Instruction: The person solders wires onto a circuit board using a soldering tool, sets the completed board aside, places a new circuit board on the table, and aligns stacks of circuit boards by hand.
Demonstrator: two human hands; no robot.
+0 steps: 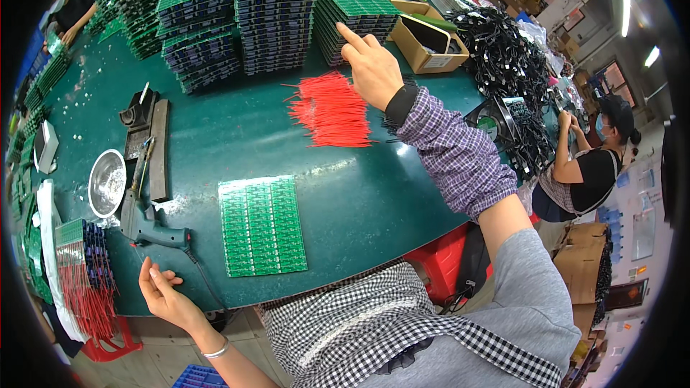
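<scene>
My right hand [370, 68] reaches across the bench, index finger stretched toward the side of a low stack of green circuit boards [352, 1]. Its other fingers are loosely bent, and nothing shows in them. Below that hand lies a pile of red wires [329, 111]. At the bench's near edge my left hand [169, 294] is raised with its fingers apart and holds nothing visible. Closest to it is a dark soldering gun [154, 226] with a cord. A single green circuit board panel [262, 226] lies flat in front of me.
Tall board stacks [277, 18] line the far side. A metal bowl [108, 183] and a dark tray [140, 126] sit at left, near boards with red wires [86, 280]. A cardboard box [428, 43] and black cables [496, 50] are at right. Other people work nearby.
</scene>
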